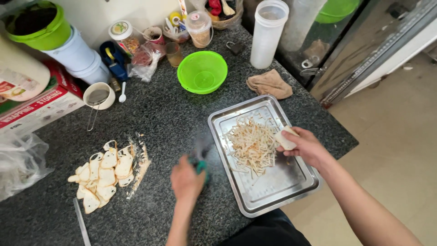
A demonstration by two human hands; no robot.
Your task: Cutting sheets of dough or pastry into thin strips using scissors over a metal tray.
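My right hand [306,146] is over the steel tray [277,187], shut on a pale chunk of vegetable [285,138] at the right edge of a heap of thin pale strips [251,144]. On the dark counter just left of the tray, my left hand [185,181] is blurred by motion. It grips a green-handled tool [199,165]; the tool's blade is smeared and unclear. A pile of pale peel slices [104,174] lies further left on the counter.
A green bowl [202,72] and a brown cloth [269,84] sit behind the tray. A tall white container [266,33], jars, a cup with strainer [98,95], a green-and-white bucket stack [68,45] and a plastic bag [19,164] crowd the back and left. The counter edge drops off at right.
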